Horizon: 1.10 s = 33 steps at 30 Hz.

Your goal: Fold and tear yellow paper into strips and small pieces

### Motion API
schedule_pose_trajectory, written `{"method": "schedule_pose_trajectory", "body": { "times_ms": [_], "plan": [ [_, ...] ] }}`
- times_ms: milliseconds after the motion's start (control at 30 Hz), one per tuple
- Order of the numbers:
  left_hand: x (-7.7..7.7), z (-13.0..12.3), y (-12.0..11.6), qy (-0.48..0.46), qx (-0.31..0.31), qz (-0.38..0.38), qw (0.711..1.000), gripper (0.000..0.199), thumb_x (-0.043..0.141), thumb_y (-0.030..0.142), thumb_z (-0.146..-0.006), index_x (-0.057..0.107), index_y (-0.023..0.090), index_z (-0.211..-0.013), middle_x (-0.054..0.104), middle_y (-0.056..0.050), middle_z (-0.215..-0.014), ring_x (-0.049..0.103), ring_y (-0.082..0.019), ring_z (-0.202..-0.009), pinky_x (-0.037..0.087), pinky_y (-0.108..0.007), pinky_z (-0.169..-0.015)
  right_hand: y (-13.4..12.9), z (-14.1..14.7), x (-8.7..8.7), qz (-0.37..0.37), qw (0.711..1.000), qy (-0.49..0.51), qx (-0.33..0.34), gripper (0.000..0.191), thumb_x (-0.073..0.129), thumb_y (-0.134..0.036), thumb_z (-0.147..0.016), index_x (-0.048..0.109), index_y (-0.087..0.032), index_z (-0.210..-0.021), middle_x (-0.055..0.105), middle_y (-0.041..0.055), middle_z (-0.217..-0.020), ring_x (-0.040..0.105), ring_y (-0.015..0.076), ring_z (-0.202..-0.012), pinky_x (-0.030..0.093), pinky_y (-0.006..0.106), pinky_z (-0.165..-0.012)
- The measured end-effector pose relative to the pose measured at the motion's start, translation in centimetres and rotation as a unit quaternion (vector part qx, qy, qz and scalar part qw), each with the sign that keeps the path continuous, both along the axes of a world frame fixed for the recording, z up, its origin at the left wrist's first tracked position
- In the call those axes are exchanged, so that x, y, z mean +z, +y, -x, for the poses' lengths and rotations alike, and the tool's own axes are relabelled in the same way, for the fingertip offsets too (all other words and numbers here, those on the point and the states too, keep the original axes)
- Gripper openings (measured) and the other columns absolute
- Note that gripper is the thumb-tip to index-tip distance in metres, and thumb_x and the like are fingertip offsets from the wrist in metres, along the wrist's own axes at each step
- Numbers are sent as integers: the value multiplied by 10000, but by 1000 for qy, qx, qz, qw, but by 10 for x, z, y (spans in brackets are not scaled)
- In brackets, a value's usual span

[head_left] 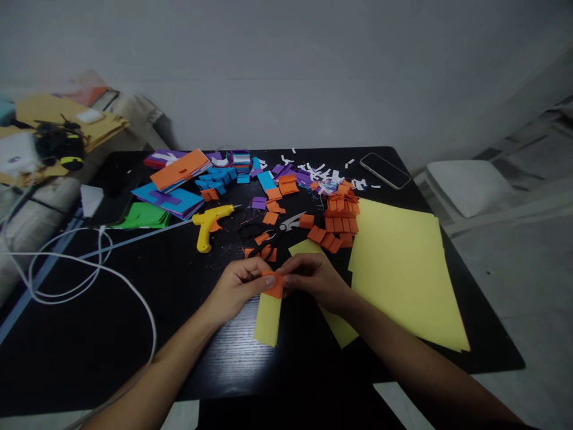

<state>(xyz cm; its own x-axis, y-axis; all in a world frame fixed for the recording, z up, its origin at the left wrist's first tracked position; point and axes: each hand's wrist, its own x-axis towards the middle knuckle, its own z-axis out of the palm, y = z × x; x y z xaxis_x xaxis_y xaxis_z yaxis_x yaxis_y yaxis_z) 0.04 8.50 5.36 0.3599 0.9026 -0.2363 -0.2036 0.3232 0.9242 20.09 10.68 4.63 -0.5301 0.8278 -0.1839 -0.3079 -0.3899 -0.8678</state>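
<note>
Near the front middle of the black table, my left hand (242, 286) pinches an orange paper piece (274, 288) with its thumb on top. My right hand (313, 279) grips the right edge of the same piece, fingers pressed together. A narrow yellow paper strip (268, 319) hangs down from under the orange piece toward me. Another yellow strip (338, 325) lies partly beneath my right hand and forearm. Just beyond my hands are black-handled scissors (290, 223) and loose orange pieces (270, 218). A yellow tagging gun (208, 226) lies to the left.
Large yellow sheets (403, 263) cover the table's right side. Folded orange pieces (341, 216), white scraps (320, 173) and a phone (385, 170) lie farther back. Blue (168, 200) and green paper (145, 216) sit at the back left. A white cable (129, 289) crosses the left side.
</note>
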Motion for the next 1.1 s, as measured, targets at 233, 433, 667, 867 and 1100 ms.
{"method": "schedule_pose_trajectory", "body": {
  "times_ms": [233, 433, 667, 867, 1100],
  "plan": [
    [-3, 1, 0, -10, 4, 5, 1000, 274, 858, 382, -819, 730, 150, -751, 702, -9, -636, 629, -117, -576, 474, -211, -583, 0, 1, 0, 7, 1000, 12, 1, 247, 946, -366, -720, 811, -204, -850, 789, 4, -772, 751, 141, -653, 653, 265, -671],
    [-4, 2, 1, -14, 8, 7, 1000, 270, 854, 381, -823, 734, 146, -764, 732, -31, -675, 650, -133, -598, 485, -223, -595, 0, -1, 0, -9, 1000, 15, 11, 250, 932, -335, -748, 812, -220, -935, 781, -13, -790, 743, 131, -673, 640, 253, -686],
    [-6, 2, 0, -19, 15, 16, 1000, 276, 842, 386, -840, 731, 143, -770, 709, -17, -649, 621, -114, -566, 460, -203, -562, -1, 1, -7, -33, 999, 24, 16, 329, 951, -322, -725, 777, -212, -982, 766, -14, -787, 732, 136, -657, 629, 256, -656],
    [-2, -2, 2, 17, 48, 7, 999, 347, 865, 446, -796, 718, 137, -734, 711, -24, -644, 611, -118, -553, 469, -211, -553, -1, 0, -6, -55, 998, 2, 2, 321, 910, -335, -786, 752, -207, -1034, 753, -4, -807, 731, 142, -667, 628, 266, -657],
    [2, -9, 1, 75, 88, -66, 991, 322, 824, 444, -834, 723, 150, -749, 685, 2, -613, 570, -92, -527, 430, -184, -528, -6, 1, -2, -111, 989, -92, -42, 300, 856, -350, -836, 744, -225, -1085, 733, 19, -902, 710, 152, -796, 600, 277, -734]
  ]
}}
